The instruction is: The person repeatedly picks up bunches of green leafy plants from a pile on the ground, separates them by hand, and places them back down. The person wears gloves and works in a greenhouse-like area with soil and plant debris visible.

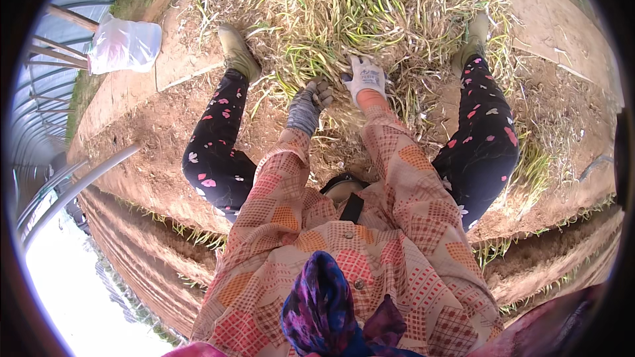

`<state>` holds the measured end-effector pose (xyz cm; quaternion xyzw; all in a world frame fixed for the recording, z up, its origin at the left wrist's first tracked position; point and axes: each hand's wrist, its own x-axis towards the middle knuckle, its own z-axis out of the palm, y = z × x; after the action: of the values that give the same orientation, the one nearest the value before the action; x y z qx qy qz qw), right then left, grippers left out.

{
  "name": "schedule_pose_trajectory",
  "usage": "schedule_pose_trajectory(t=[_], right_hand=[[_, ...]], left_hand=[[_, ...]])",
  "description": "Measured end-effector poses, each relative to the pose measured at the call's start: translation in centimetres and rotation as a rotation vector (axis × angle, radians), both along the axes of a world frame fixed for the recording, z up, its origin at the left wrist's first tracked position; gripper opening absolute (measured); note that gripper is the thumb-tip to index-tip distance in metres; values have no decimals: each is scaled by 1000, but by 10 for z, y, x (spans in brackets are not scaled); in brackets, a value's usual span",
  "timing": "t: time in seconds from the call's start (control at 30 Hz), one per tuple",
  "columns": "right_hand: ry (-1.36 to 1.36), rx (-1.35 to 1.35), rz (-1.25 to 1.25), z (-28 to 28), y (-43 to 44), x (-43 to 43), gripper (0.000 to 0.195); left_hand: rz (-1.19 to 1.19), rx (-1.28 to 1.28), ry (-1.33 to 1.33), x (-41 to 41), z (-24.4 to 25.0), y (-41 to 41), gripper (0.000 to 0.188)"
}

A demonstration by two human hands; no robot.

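Note:
A broad heap of long, narrow plant leaves (357, 20), green, yellow and dried straw-coloured, lies on the soil before me. My left hand (308, 105) wears a grey knit glove with darker fingers and rests at the heap's near edge. Its fingers are curled, and whether they hold any leaves is hard to see. Just to the right, my right hand (367, 78) is palm down on the leaves in a whitish glove that bears printing. Its thumb stands apart from the fingers; what lies under the palm is hidden.
Rubber boots (239, 54) flank the heap, with my knees spread wide. A clear plastic bag (126, 44) sits at the upper left beside wooden poles (74, 17). A pale curved pipe (82, 191) rises at the left. Planted soil ridges (149, 243) run behind me under a film-covered tunnel frame.

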<state>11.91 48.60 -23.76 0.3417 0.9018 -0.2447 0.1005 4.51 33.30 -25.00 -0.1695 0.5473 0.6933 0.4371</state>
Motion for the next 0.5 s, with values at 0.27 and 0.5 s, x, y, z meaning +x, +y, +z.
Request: schedule_pose_trajectory(t=[0.27, 0.5], right_hand=[[168, -283, -326, -15, 2, 14, 49], [247, -158, -127, 8, -11, 31, 43]], left_hand=[[-99, 270, -127, -5, -5, 32, 29], [-74, -12, -40, -1, -8, 43, 19]])
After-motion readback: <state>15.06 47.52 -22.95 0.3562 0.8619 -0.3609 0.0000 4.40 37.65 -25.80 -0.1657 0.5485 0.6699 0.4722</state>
